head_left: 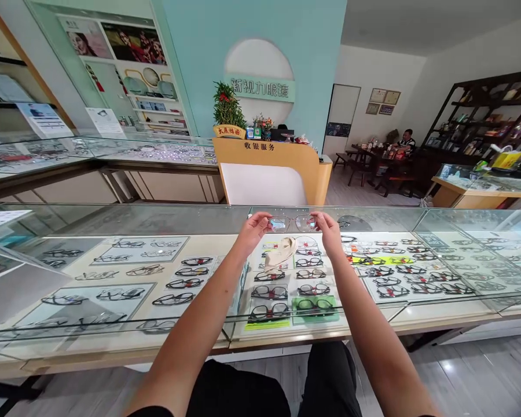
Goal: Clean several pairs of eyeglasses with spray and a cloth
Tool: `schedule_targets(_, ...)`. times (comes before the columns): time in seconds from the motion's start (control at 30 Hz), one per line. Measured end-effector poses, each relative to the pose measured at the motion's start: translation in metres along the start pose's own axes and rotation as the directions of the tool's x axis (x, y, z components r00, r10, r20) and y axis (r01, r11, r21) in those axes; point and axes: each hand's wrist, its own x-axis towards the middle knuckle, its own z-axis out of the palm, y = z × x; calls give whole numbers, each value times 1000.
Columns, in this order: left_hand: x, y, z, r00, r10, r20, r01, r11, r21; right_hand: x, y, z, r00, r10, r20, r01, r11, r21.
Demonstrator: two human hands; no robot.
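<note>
Over the glass counter (pixel 191 219): thin-rimmed eyeglasses (pixel 292 222), held up nearly level, clear lenses side by side, raised in front of the body; temples too small to make out.

Left hand (pixel 256 227): pinching the eyeglasses at the left end, between thumb and fingers.

Right hand (pixel 329 227): pinching the opposite end in the same way, well apart from the left hand.

Cloth (pixel 281 255): beige, crumpled, just below the eyeglasses in view, between left forearm (pixel 208 307) and right forearm (pixel 369 313); touching neither hand.

Display frames (pixel 269 311): mostly dark, set out in rows under the glass, between and to either side of the forearms.

Green card (pixel 315 315): under one frame, at the near end of a row.

Cashier desk (pixel 267 152): beyond the counter, wooden, with a pale front panel.

Plant (pixel 228 107): on the left part of the desk, leafy and upright, beside small flowers (pixel 264 123).

Wall sign (pixel 260 88): across a pale round panel, behind the desk.

Seated person (pixel 407 140): far off to the right, at a dark table (pixel 375 153), near open shelves (pixel 481 119).
</note>
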Motion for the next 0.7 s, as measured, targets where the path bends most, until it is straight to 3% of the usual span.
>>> schedule_targets(0.27,8,-13,-20,999,-38,-31,36,998,-58,-9,12,7,1000,-9,-5,9,997,-76)
schedule_targets(0.4,3,-13,-18,998,-56,-25,55,997,-44,-19,20,12,999,-14,-38,11,996,-84)
schedule_targets(0.53,-7,2,6,999,0,-42,-1,1000,-29,-31,4,6,999,-13,-30,11,998,-59)
schedule_targets(0.7,-24,61,56,982,185,-32,-184,983,24,-38,-70,-2,990,-127,-62,122,990,-77)
